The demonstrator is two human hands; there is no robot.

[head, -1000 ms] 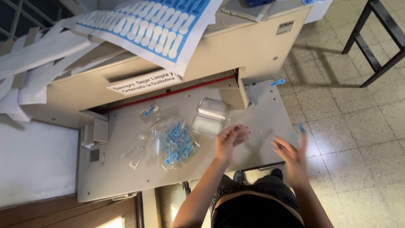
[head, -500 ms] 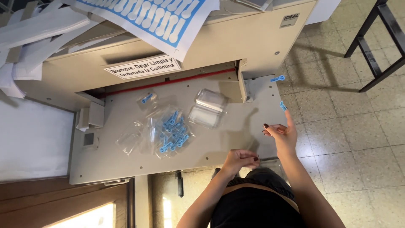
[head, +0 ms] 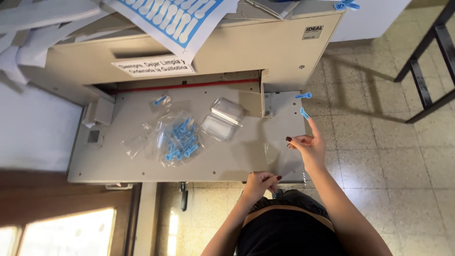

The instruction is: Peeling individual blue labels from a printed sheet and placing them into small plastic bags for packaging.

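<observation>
The right hand [head: 308, 147] reached – fingers apart – toward a small blue plastic piece [head: 304, 113] on the beige table [head: 227, 161], the left hand [head: 260, 182] curled loosely, empty.

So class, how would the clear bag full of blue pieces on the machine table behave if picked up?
The clear bag looks thin and crinkled, so probably floppy. Its small blue pieces would likely shift and sag downward. It seems light.

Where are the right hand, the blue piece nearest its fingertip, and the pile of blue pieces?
right hand [head: 307, 146], head view, on the palm near the knuckles.
small blue piece [head: 304, 113], head view, on its middle, by the table's right edge.
pile of blue pieces [head: 180, 140], head view, on the pile's centre.
</observation>
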